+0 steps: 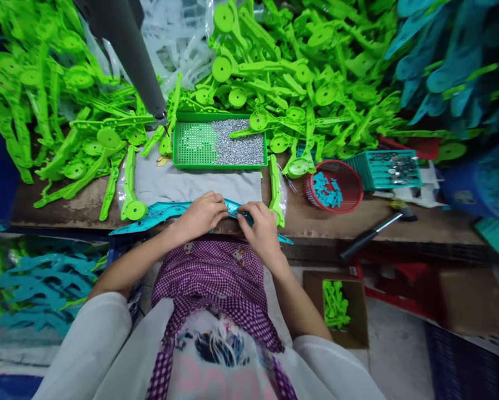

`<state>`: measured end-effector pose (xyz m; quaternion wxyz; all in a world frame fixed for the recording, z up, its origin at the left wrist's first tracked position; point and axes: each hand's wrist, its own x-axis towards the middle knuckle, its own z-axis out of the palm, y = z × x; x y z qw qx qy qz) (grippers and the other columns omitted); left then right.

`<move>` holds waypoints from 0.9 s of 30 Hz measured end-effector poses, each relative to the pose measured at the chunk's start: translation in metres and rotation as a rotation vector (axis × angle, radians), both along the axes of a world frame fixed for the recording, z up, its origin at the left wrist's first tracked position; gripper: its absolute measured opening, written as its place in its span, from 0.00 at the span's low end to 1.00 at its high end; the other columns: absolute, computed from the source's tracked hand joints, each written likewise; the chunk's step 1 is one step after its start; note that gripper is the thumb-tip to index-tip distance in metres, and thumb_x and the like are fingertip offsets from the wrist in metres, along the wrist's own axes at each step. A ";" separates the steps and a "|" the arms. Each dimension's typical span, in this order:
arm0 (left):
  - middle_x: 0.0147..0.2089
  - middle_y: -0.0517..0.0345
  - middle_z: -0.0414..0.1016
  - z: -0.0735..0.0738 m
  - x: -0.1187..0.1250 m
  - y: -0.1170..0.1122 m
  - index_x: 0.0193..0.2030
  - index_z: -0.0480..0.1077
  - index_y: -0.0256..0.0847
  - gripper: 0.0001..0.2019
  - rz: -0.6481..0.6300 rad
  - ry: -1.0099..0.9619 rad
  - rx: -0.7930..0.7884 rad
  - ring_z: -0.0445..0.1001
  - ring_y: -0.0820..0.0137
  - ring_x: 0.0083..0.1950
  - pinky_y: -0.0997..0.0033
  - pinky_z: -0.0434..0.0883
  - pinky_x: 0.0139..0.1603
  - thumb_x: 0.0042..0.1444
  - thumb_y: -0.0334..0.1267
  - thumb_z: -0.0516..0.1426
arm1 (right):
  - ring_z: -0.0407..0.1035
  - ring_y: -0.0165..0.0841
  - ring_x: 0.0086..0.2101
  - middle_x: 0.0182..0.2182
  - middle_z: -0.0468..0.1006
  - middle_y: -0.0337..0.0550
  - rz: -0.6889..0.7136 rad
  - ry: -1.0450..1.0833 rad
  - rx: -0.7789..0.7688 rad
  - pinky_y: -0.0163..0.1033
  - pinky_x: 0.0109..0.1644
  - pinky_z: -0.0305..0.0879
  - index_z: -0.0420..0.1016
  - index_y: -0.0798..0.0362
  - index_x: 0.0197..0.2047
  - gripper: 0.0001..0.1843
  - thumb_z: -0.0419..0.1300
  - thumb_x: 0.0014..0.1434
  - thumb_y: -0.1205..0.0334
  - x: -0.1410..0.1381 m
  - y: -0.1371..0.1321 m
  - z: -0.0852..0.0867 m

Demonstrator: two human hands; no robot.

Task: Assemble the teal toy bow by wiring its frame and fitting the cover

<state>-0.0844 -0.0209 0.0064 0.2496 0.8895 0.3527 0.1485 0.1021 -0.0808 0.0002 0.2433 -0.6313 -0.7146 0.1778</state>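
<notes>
A long turquoise plastic part (161, 210) lies along the front edge of the bench, its tapered ends reaching out to both sides. My left hand (205, 211) is closed over its middle, fingers curled on top. Just to the right, my right hand (261, 229) is closed too, with thumb and fingertips pinched at the same part; whether a small piece sits between them is hidden. Behind both hands spreads a grey cloth (199, 186). Green plastic parts stand at either side of it, one on the left (131, 189) and one on the right (276, 191).
A green tray (173, 141) of small metal pieces sits behind the cloth, under a hanging dark tool (133, 61). Heaped green parts (266, 72) fill the back. To the right are a red basket (355, 186), a turquoise tray (360, 169) and a black-handled hammer (368, 238).
</notes>
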 end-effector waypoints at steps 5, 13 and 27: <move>0.37 0.55 0.75 0.003 0.002 0.005 0.38 0.75 0.39 0.07 0.055 -0.054 -0.105 0.70 0.66 0.42 0.65 0.69 0.46 0.61 0.33 0.55 | 0.70 0.38 0.45 0.42 0.76 0.45 0.060 0.039 -0.019 0.43 0.45 0.55 0.71 0.50 0.44 0.08 0.53 0.64 0.63 0.005 -0.001 0.002; 0.34 0.55 0.76 0.001 0.001 0.019 0.36 0.75 0.40 0.08 -0.038 -0.054 -0.134 0.72 0.66 0.40 0.65 0.69 0.44 0.60 0.30 0.54 | 0.70 0.37 0.43 0.40 0.77 0.44 0.068 0.030 -0.021 0.42 0.45 0.56 0.72 0.50 0.42 0.07 0.53 0.64 0.62 0.011 -0.001 0.001; 0.36 0.54 0.70 0.000 -0.001 0.022 0.39 0.75 0.42 0.14 -0.143 0.035 -0.049 0.66 0.65 0.40 0.68 0.66 0.40 0.62 0.28 0.48 | 0.67 0.39 0.50 0.50 0.75 0.49 0.254 -0.159 0.106 0.45 0.49 0.57 0.72 0.51 0.51 0.15 0.51 0.65 0.66 0.023 -0.015 0.009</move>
